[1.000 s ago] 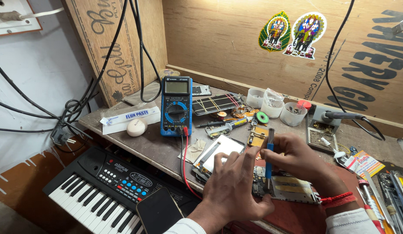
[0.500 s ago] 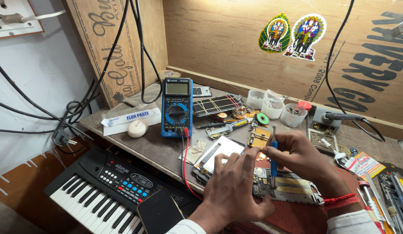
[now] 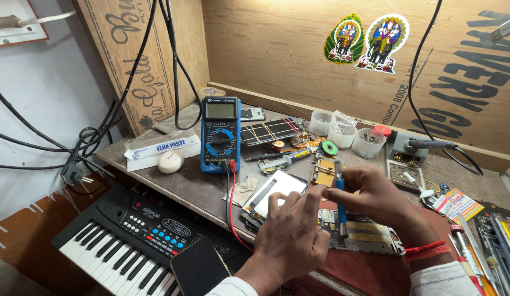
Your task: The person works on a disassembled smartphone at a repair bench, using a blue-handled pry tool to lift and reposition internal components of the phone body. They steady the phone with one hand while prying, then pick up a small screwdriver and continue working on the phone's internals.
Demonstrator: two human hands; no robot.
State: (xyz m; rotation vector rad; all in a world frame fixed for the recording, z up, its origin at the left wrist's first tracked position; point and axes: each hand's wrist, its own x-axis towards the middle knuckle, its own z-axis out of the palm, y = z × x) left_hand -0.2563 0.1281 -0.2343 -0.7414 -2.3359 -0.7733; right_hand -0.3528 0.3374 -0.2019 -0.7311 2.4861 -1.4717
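My left hand (image 3: 292,233) presses down on an opened phone (image 3: 277,194) lying on the bench, fingers spread over its white back and circuit board. My right hand (image 3: 375,194) grips a blue-handled screwdriver (image 3: 339,193) upright, its tip down on the phone's board (image 3: 329,219) near my left fingertips. A yellow-taped phone frame (image 3: 370,233) lies under my right wrist, which wears a red thread band.
A blue multimeter (image 3: 220,134) stands behind, with its red lead running past the phone. A black toy keyboard (image 3: 131,241) with a dark phone (image 3: 199,269) on it sits at the bench's front. Small parts cups (image 3: 368,143), a soldering iron stand (image 3: 408,148) and hand tools (image 3: 485,246) crowd the right side.
My right hand has drawn the screwdriver slightly more upright over the board. My left hand stays pressed on the phone.
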